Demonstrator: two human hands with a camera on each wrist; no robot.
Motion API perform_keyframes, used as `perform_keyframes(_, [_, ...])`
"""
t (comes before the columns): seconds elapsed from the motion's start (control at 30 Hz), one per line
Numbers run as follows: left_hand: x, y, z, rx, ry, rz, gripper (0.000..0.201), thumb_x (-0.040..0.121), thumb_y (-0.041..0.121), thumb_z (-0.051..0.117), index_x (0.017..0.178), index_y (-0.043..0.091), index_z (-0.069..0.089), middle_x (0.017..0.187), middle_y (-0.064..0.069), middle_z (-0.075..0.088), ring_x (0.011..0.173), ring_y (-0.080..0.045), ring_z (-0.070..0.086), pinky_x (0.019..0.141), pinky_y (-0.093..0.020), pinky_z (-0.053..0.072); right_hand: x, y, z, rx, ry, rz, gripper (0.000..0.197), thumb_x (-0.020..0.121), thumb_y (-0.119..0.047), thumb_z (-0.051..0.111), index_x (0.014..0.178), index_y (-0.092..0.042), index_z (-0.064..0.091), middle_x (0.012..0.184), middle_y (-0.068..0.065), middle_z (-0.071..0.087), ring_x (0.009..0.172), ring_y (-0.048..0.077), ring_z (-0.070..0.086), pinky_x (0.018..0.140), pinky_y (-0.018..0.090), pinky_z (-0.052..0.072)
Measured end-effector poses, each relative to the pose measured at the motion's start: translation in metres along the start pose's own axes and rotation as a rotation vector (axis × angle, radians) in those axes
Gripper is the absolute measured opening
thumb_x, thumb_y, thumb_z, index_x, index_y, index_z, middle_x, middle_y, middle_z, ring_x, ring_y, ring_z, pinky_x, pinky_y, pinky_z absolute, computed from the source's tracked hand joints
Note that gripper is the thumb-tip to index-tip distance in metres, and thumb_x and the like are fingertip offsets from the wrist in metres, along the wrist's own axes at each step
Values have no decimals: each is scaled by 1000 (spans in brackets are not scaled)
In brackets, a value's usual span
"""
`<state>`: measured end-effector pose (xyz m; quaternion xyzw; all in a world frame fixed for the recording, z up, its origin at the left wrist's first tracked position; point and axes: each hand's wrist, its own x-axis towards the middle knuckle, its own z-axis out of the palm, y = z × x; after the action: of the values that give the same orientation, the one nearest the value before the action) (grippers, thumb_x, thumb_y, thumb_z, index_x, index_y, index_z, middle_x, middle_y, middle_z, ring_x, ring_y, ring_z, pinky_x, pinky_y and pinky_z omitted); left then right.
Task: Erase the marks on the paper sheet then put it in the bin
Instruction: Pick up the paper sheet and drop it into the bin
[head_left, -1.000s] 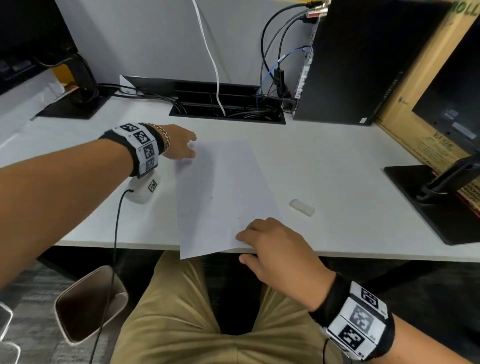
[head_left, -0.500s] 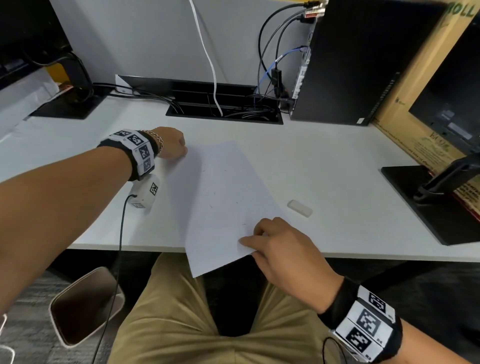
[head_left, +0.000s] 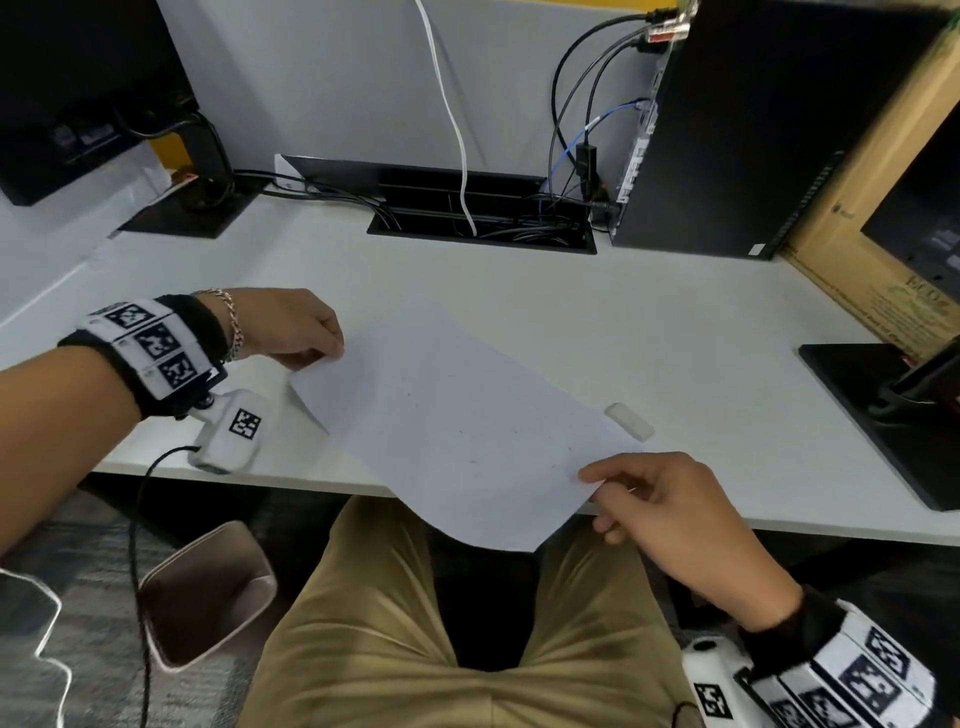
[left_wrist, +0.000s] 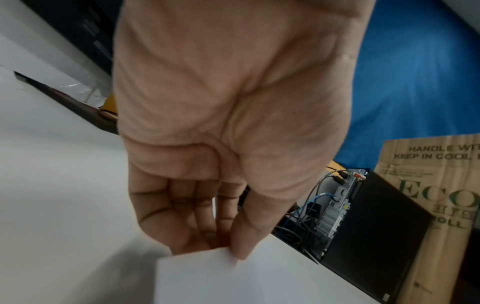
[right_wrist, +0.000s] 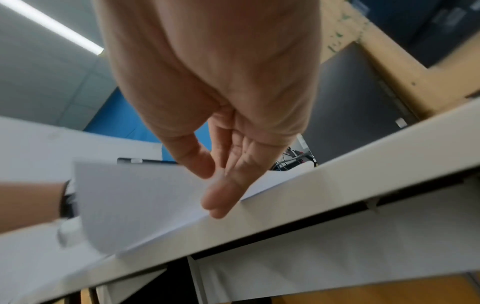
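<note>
A white paper sheet lies skewed on the white desk, its near corner hanging over the front edge above my lap. My left hand pinches the sheet's far left corner between thumb and fingers. My right hand pinches the near right corner, thumb on top and fingers under it. A few faint specks show on the sheet. A small white eraser lies on the desk just right of the paper. The bin stands on the floor at lower left, beside my left knee.
A black computer tower with cables stands at the back right, next to a cardboard box. Monitor bases sit at the far left and right. A cable tray is sunk into the desk's back.
Both hands took hold of the sheet's corners. The paper turned and slid towards me and to the right, its near corner now further over the desk edge.
</note>
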<state>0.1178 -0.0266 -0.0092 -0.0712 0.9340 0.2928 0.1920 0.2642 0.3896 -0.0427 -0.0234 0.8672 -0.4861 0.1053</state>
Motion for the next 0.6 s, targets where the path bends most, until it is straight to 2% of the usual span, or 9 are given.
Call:
perform_keyframes(0.1, [-21, -16, 3, -77, -15, -25, 12, 91, 4, 75, 102, 2, 73, 76, -10, 65, 70, -21, 56, 65, -29, 51, 0, -4, 2, 174, -14, 69, 13, 93, -33, 72, 95, -25, 82, 82, 5, 78, 77, 24, 77, 86, 45, 61])
perform_keyframes(0.17, [-35, -26, 6, -119, -42, -48, 17, 90, 4, 75, 106, 7, 74, 82, -10, 66, 74, -20, 56, 66, -28, 50, -1, -6, 5, 255, -1, 90, 19, 88, -39, 78, 92, -21, 81, 87, 11, 77, 80, 29, 76, 84, 48, 62])
perform_keyframes(0.27, [-55, -39, 13, -203, -69, -58, 20, 90, 5, 75, 109, 10, 75, 92, -12, 69, 81, -21, 59, 72, -30, 50, -1, -4, 11, 326, 25, 102, 10, 88, -24, 80, 90, -16, 74, 101, 26, 68, 85, 37, 74, 74, 43, 63])
perform_keyframes(0.37, [-76, -54, 19, -292, -46, -56, 21, 90, -1, 72, 110, 6, 73, 90, -12, 71, 81, -21, 63, 70, -31, 53, -4, 3, 18, 375, 24, 122, 20, 89, -13, 79, 96, -13, 60, 105, 37, 58, 93, 43, 72, 73, 43, 62])
perform_keyframes(0.43, [-89, -64, 24, -341, -14, -48, 21, 89, -5, 70, 109, 3, 71, 90, -14, 74, 78, -17, 68, 68, -30, 56, -9, 4, 24, 456, 10, 155, 29, 89, -8, 78, 103, -10, 53, 108, 36, 60, 95, 42, 73, 75, 46, 62])
perform_keyframes(0.5, [-100, -73, 28, -383, 14, -45, 20, 89, -9, 69, 108, -1, 70, 77, -7, 73, 66, -9, 67, 58, -23, 54, -15, 2, 29, 536, 3, 186, 34, 89, -5, 77, 109, -11, 50, 105, 29, 66, 92, 37, 74, 75, 44, 61])
perform_keyframes(0.57, [-112, -82, 30, -445, -6, -58, 26, 84, -5, 77, 109, -2, 69, 68, -2, 66, 56, -8, 59, 50, -19, 47, -20, -1, 34, 597, 7, 212, 37, 89, -4, 76, 114, -11, 49, 98, 18, 70, 85, 29, 75, 71, 38, 60])
perform_keyframes(0.6, [-117, -87, 30, -481, -23, -70, 33, 80, 2, 82, 110, -1, 69, 70, -3, 63, 58, -10, 56, 51, -21, 44, -22, -1, 36, 623, 5, 224, 39, 89, -4, 76, 116, -11, 49, 96, 14, 71, 83, 26, 75, 71, 37, 60])
